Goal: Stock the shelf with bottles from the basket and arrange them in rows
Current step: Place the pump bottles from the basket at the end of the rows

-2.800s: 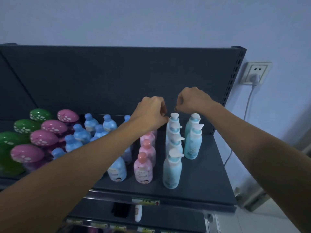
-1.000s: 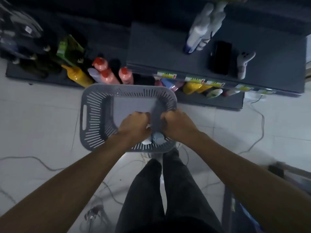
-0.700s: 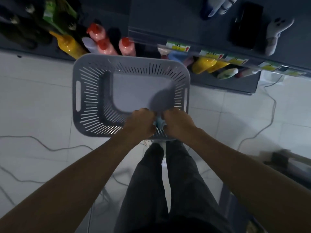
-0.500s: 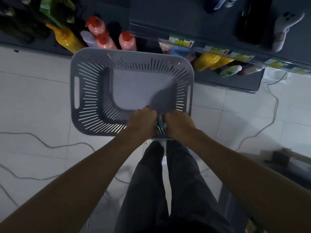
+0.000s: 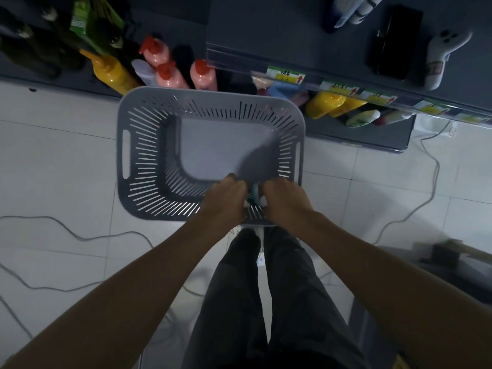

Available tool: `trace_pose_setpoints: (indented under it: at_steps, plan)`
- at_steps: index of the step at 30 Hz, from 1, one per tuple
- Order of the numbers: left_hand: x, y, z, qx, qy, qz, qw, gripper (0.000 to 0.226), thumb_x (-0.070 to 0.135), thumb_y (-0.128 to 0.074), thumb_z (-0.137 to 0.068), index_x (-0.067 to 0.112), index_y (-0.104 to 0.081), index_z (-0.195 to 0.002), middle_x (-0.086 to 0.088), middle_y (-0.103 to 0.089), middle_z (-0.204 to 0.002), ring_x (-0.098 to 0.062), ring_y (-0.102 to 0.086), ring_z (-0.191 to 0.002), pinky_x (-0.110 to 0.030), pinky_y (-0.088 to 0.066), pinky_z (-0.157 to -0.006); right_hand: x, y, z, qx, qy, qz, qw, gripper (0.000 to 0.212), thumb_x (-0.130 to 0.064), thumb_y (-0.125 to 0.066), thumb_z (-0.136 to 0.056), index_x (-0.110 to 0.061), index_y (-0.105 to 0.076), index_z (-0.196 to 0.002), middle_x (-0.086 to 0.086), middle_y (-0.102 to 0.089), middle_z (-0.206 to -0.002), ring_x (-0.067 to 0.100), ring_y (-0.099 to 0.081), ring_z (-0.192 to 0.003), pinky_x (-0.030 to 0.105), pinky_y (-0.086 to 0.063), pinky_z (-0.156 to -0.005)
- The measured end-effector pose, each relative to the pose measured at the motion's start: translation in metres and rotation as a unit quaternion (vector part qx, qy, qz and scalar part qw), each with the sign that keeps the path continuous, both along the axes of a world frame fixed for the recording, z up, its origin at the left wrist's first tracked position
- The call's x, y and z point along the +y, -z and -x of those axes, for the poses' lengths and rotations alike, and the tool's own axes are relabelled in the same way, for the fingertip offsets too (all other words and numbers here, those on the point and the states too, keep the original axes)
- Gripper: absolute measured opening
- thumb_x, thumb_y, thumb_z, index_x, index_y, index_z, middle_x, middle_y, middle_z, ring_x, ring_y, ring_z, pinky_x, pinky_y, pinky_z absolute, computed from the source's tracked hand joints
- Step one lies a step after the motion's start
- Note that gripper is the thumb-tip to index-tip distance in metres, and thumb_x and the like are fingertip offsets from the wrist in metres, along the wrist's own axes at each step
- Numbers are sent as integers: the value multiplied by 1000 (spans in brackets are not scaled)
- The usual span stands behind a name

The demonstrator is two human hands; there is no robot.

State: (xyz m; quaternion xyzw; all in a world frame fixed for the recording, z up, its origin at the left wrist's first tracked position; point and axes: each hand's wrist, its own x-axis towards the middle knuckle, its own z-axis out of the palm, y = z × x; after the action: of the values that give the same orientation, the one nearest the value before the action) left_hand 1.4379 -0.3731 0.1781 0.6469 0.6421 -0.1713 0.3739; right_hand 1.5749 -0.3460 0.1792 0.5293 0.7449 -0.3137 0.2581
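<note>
Both hands are closed down in the near right corner of the basket (image 5: 149,182). The left hand (image 5: 225,201) and right hand (image 5: 287,202) curl tightly around a pale teal bottle (image 5: 255,194), of which only a sliver shows between them; whether each hand holds a bottle of its own is hidden. The rest of the basket looks bare. Lifting from so close to the slatted wall could catch the bottle on the rim or tip the basket, and a crowded two-handed grip may slip. The shelf (image 5: 292,49) edge overhangs just beyond the basket, so a quick upward swing could knock it. Pink bottles (image 5: 202,75) and yellow bottles (image 5: 323,105) stand behind the basket, and a cable (image 5: 437,171) trails across the floor near the person's legs (image 5: 239,288), a tripping risk.
</note>
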Motion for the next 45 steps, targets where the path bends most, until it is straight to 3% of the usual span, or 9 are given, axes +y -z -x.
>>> trace_pose_setpoints:
  at_steps: [11,20,27,35,41,45]
  plan:
    - [22,-55,4,50,9,-81,995,45,11,-77,-85,10,-60,-125,-11,-57,-117,-32,-64,-102,-37,-53,-85,28,-46,-2,26,-45,-163,985,28,-27,-76,-83,-20,-64,-107,5,-66,-102,28,-68,-86,38,-56,-75]
    - [59,-143,8,82,37,-164,982,37,13,-74,-85,12,-61,-120,-12,-57,-123,-35,-61,-111,-41,-50,-82,65,-139,2,37,-53,-243,968,35,-25,-77,-76,-25,-68,-110,6,-64,-115,33,-67,-96,35,-46,-69]
    - [90,-228,-1,91,62,-226,968,35,14,-73,-80,14,-67,-114,-12,-61,-116,-35,-64,-104,-37,-45,-71,89,-224,-12,58,-51,-274,959,31,-23,-74,-72,-28,-69,-103,4,-61,-103,35,-63,-91,33,-37,-66]
    - [113,-310,-22,59,75,-306,947,23,14,-74,-76,16,-64,-97,-7,-60,-101,-28,-56,-83,-36,-48,-65,109,-311,-46,66,-66,-346,934,26,-24,-73,-74,-30,-69,-98,3,-65,-96,29,-62,-85,33,-42,-63]
    - [128,-358,-45,14,99,-326,940,28,17,-80,-72,22,-71,-99,-4,-62,-98,-28,-63,-89,-37,-51,-68,117,-364,-76,58,-70,-376,922,33,-32,-79,-74,-31,-71,-106,0,-68,-104,28,-64,-94,36,-49,-69]
    - [136,-381,-63,-7,125,-345,930,32,20,-84,-66,24,-74,-97,-3,-70,-94,-28,-66,-89,-38,-56,-71,118,-392,-95,62,-62,-391,916,31,-32,-80,-72,-30,-72,-101,-3,-68,-99,24,-63,-89,31,-41,-63]
